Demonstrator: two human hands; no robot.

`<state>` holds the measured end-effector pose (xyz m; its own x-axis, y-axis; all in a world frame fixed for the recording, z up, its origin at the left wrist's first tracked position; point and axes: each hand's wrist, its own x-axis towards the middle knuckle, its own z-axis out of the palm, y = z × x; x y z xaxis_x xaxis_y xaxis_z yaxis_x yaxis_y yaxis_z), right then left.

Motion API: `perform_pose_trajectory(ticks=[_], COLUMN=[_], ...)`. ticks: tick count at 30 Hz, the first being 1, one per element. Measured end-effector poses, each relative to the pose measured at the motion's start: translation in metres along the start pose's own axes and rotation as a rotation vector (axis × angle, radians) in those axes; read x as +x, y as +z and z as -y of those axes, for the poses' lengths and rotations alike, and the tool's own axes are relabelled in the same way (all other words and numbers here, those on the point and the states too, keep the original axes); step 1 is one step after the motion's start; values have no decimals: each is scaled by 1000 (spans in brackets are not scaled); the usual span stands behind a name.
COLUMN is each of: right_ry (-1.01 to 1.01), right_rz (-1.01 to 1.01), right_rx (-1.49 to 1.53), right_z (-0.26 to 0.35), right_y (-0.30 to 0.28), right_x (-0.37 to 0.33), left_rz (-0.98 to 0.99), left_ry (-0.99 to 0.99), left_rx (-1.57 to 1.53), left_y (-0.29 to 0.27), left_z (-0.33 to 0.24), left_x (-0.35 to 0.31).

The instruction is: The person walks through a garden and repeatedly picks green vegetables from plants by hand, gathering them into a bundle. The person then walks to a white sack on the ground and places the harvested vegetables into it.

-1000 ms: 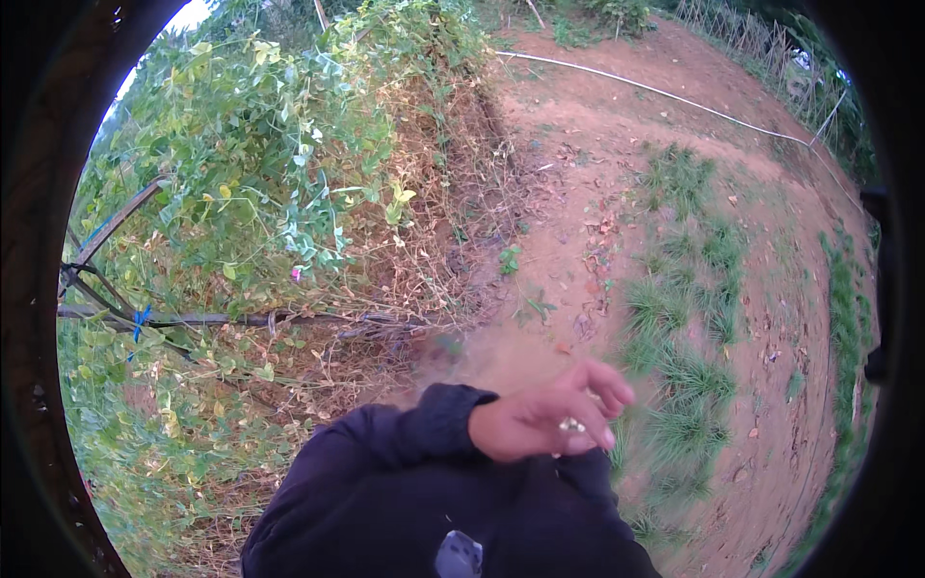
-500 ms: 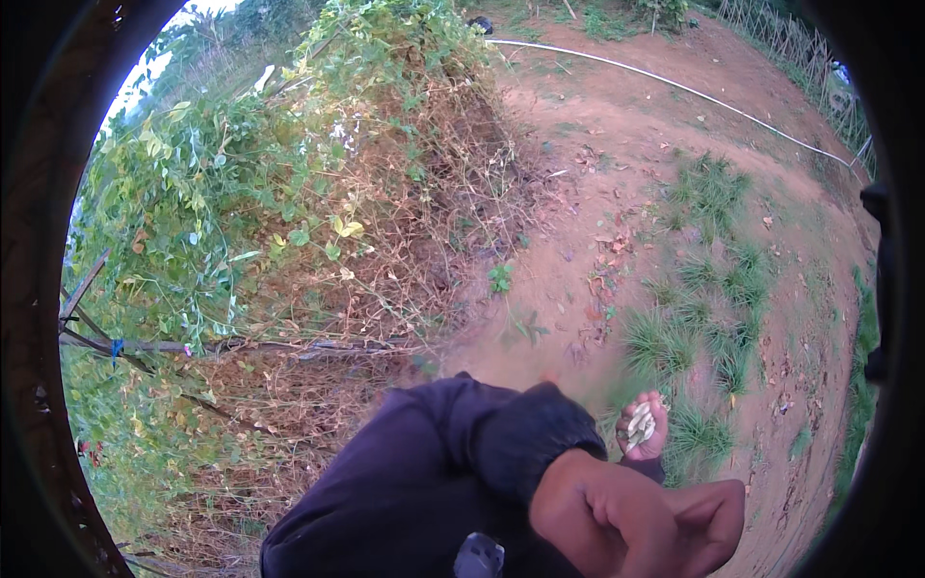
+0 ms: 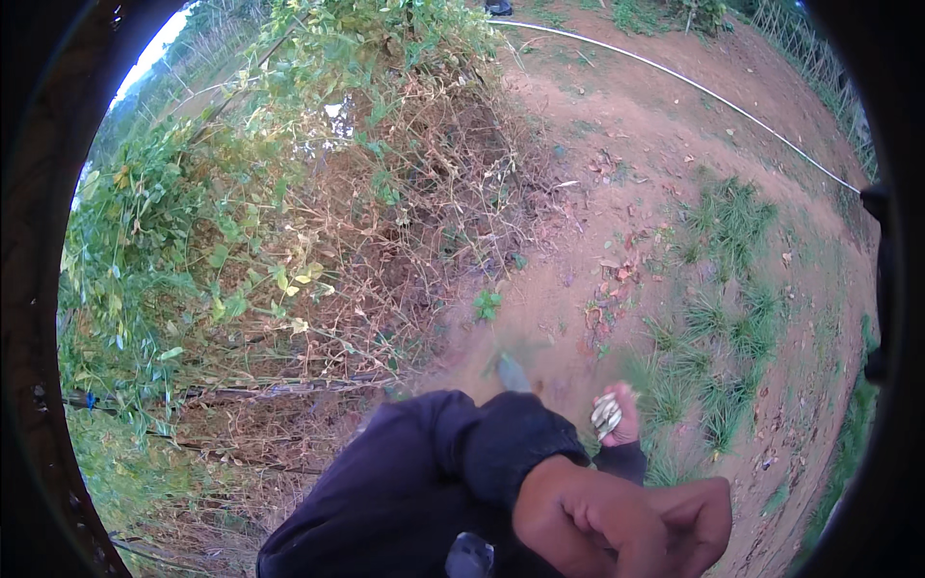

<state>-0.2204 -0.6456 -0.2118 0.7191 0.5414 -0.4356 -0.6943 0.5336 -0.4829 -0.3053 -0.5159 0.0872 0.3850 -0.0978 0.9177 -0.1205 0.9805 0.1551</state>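
My left arm, in a dark sleeve (image 3: 385,482), crosses the lower part of the view. Large and close to the camera at the lower right is my left hand (image 3: 621,520). Its fingers are bent inward, and whatever they may hold is hidden. Beyond it and smaller, my right hand (image 3: 627,414) is held palm up, its fingers curled round a small bunch of pale, dry-looking pods (image 3: 605,413). Motion blurs the fingertips. The bunch lies against the palm, above the reddish ground.
Tangled vines (image 3: 145,241), green above and brown and dry below, fill the left side, with a horizontal pole (image 3: 289,388) among them. Grass tufts (image 3: 723,318) grow on the bare soil to the right. A white pipe (image 3: 674,75) runs across the far ground.
The view has shifted, so the vines and pole sit lower. My right hand, still round the pale pods, appears further left and slightly higher. My left hand stays bent, a little further left.
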Motion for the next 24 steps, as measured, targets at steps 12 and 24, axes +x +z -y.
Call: perform_pose_trajectory(ticks=[12, 24], right_ry=[411, 329], right_rz=[122, 97], right_rx=[-329, -971], right_z=[10, -188], right_y=[129, 204], right_x=[315, 583], left_rz=[-529, -2207], left_ry=[-910, -101], left_rx=[648, 447], left_y=[-214, -253], left_z=[-177, -240], left_x=[-69, -281])
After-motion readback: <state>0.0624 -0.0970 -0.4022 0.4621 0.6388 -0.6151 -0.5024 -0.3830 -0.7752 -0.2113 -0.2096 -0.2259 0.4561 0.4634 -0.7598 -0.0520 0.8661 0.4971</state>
